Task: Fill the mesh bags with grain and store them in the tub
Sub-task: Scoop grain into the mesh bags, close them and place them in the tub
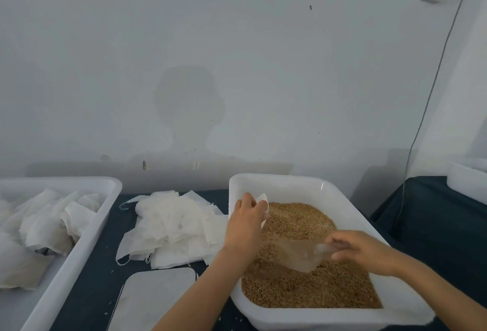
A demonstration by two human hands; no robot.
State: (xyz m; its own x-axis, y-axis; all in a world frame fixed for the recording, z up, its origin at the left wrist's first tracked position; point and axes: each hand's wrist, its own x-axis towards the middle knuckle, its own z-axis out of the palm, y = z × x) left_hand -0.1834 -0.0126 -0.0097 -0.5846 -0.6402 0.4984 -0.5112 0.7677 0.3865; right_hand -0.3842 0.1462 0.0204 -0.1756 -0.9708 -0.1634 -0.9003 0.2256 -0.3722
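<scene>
A white tub [297, 183] on the right holds brown grain [308, 291]. My left hand [245, 227] hovers over the tub's left side, pinching a small white mesh bag [264, 204]. My right hand [366, 251] grips the handle of a clear plastic scoop [300, 254], whose bowl lies on the grain. Between the tubs lies a heap of empty white mesh bags [171, 227] on the dark table. A second white tub [87, 241] at the left holds filled white bags [50, 225].
A flat white scale or lid [155, 301] lies at the front between the tubs. Another white tub [469, 180] sits on a separate dark table at far right. A grey cable [432, 93] hangs down the wall from a socket.
</scene>
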